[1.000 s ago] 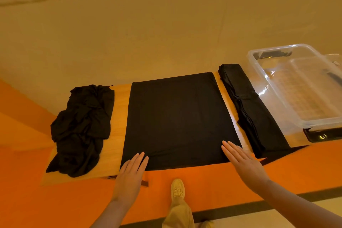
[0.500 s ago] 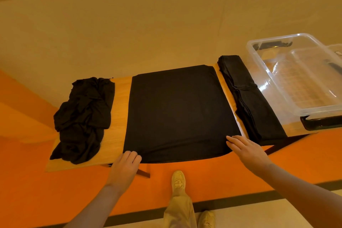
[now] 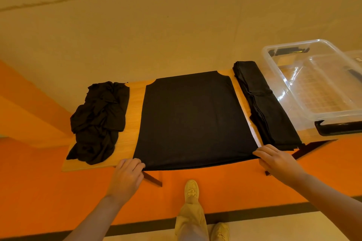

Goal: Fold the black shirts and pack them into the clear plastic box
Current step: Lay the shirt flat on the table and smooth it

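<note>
Head view: a black shirt [image 3: 193,121] is laid flat across the middle of the tabletop [image 3: 133,115], its near hem lying along the tabletop's near edge. The left hand [image 3: 127,174] is curled at the shirt's near left corner, the fingertips closed on the hem. The right hand [image 3: 274,159] is likewise bent over the near right corner, with the cloth apparently pinched beneath the fingers. Both near corners are judged to be held so that the hem can be lifted and carried toward the far edge in an even fold.

A crumpled heap of black shirts [image 3: 98,121] is kept at the tabletop's left end, presumably as unfolded stock. A folded stack [image 3: 264,107] is placed just right of the flat shirt, between it and the clear plastic box [image 3: 313,84] at the right end, probably for a short transfer. No shirt is seen in the box; packing is judged not yet begun. A black item [image 3: 338,128] lies at its near side.
</note>
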Demonstrator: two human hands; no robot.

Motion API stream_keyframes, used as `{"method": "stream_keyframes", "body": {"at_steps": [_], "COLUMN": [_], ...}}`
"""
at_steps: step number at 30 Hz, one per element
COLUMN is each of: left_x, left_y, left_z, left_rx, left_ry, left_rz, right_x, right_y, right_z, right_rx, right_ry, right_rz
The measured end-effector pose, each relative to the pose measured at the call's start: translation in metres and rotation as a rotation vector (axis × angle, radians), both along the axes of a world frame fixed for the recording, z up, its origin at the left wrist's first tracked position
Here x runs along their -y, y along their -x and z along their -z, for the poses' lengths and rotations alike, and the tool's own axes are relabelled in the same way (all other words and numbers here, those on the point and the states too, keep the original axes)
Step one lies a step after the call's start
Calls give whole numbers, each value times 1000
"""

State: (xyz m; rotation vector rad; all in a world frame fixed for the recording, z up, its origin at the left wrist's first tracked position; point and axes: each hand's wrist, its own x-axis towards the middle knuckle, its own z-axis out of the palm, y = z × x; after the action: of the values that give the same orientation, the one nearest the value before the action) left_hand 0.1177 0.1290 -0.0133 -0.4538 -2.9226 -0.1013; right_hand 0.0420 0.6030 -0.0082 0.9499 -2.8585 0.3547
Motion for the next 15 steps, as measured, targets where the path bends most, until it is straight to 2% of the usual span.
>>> {"method": "stream_keyframes", "body": {"at_steps": [8,15], "left_x": [1,6], "left_y": [-21,-48], "left_z": [-14,-21], "left_rx": [-28,11], "left_ry": [-161,-67], "left_rz": [-66,-57], "right_x": [-12,-32], "right_y": [-9,-28], "right_z": [-7,-16], "right_rx": [135,175], "right_ry": [112,127], "right_rz": [97,45]}}
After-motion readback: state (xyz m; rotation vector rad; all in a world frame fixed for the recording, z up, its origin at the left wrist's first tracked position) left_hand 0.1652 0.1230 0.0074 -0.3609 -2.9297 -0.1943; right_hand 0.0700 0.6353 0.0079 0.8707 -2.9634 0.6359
